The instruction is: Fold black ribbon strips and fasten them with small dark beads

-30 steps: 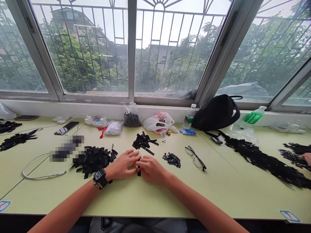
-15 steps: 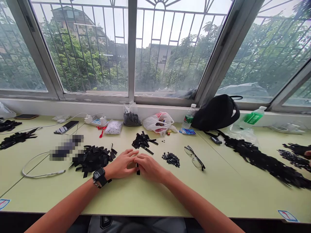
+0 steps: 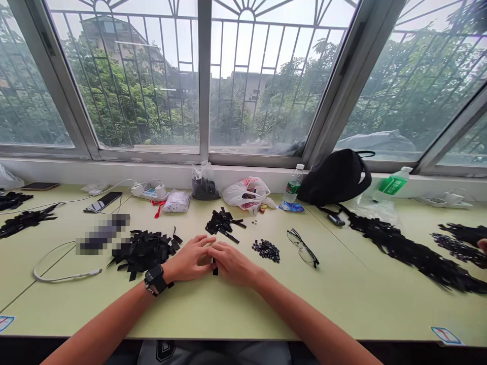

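My left hand (image 3: 192, 257) and my right hand (image 3: 235, 263) meet over the table, fingertips pressed together. Between them is a short black fabric strip (image 3: 215, 270), its lower end poking out below my right fingers. Both hands are closed on it; the fingers cover its upper part. Just beyond my hands lies a small pile of black strips with shiny fittings (image 3: 222, 221). To the left, beside my watch wrist, is a larger heap of black strips (image 3: 146, 249). Small black ring-like pieces (image 3: 266, 250) form a pile to the right of my right hand.
Eyeglasses (image 3: 303, 248) lie right of the ring pile. A white cable (image 3: 68, 278) curls at left. Along the window stand a power strip (image 3: 149, 190), plastic bags (image 3: 249, 192), a bottle (image 3: 293, 183) and a black bag (image 3: 337, 177). Another person's fingers (image 3: 482, 244) show at far right.
The view has shifted slightly. My hands keep nearly the same pose around the black strip.
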Tool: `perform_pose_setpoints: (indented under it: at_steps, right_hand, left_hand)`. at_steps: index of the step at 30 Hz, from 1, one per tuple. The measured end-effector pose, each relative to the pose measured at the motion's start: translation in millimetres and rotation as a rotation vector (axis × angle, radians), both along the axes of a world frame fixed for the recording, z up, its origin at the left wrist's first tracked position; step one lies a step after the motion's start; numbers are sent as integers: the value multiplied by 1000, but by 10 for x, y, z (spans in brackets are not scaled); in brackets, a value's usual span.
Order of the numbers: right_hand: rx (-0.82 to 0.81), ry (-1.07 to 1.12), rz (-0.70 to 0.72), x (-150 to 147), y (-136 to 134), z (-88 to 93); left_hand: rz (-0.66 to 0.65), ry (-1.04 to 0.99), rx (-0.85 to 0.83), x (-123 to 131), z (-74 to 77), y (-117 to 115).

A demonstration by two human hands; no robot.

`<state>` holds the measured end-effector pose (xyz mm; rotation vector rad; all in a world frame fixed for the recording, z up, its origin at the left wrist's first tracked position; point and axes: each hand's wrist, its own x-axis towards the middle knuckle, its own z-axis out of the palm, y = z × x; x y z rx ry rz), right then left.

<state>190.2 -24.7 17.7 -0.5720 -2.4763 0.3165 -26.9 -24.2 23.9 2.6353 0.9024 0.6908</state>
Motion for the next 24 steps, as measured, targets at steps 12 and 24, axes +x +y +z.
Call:
perform_pose_setpoints:
  at_steps: [12, 24]
  right_hand:
    - [12, 23, -60, 89, -25, -42]
    - [-28, -13, -213, 139, -24, -82]
  left_hand:
    - [11, -150, -69, 28, -4, 35]
    - [-66, 11, 126, 52, 69, -64]
